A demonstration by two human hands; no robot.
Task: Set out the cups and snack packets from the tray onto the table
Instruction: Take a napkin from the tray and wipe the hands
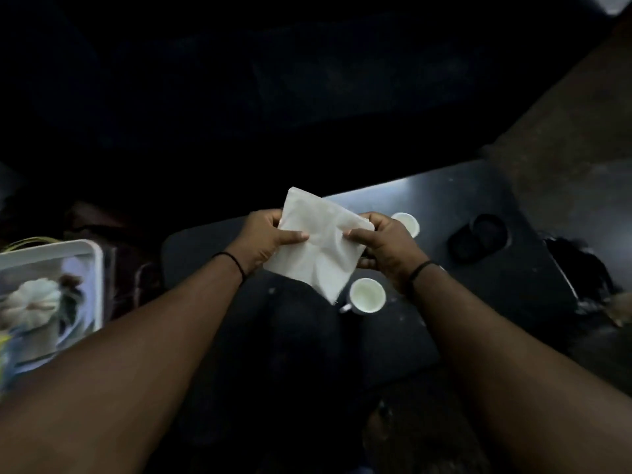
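Note:
Both hands hold a white paper napkin (pixel 316 242) above the dark table (pixel 478 206). My left hand (pixel 270 239) pinches its left edge and my right hand (pixel 383 246) pinches its right edge. Two white cups stand on the table: one cup (pixel 366 295) with a handle just below the napkin, and another cup (pixel 408 223) half hidden behind my right hand. A white tray (pixel 92 258) sits at the far left with a pale rounded item (pixel 32 304) and blurred packets in it.
A dark round object (pixel 478 237) lies on the table right of the cups. Dark clutter (pixel 581 268) sits at the table's right end. The room beyond is very dark. Brown floor shows at the upper right.

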